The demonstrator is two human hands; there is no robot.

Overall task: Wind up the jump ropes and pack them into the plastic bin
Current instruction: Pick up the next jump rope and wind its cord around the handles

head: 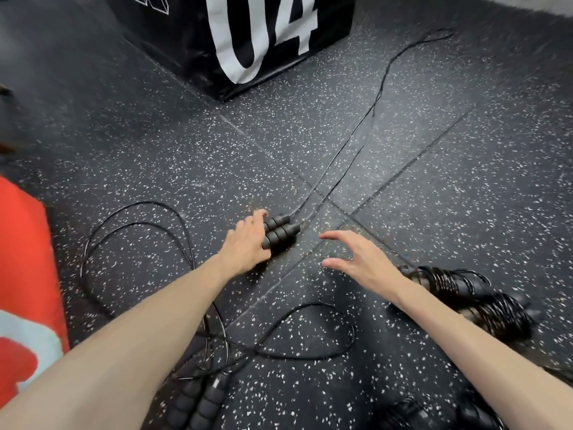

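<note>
Here the left hand (248, 243) is lying palm-down on the speckled rubber floor (434, 181), its fingers curling over the near ends of a pair of ribbed black foam handles (279, 232) that are resting side by side and touching one another. The grip is looking closed on them, though the fingertips are hidden under the hand. From the far ends of those handles the thin black cord (372, 100) is running away in two close strands, out to a bend near the far right of the floor. The right hand (356, 256) is hovering just beside the handles, to their right, spread wide with thumb and fingers apart and holding nothing.

Behind the right wrist, two already wound rope bundles (471, 293) are lying on the floor, cord wrapped tightly around their handles; they are blurred. Below the left forearm, a loose rope (136, 225) is sprawling in wide loops, its foam handles (201, 401) sitting at the bottom edge, partly under the arm. Another dark coiled bundle (440, 414) is showing at the lower right edge, too blurred to read clearly.

Farther off, a black box (263, 38) printed with a large white "04" is standing on the floor, and a red pad (28, 259) is leaning in at the left edge.
</note>
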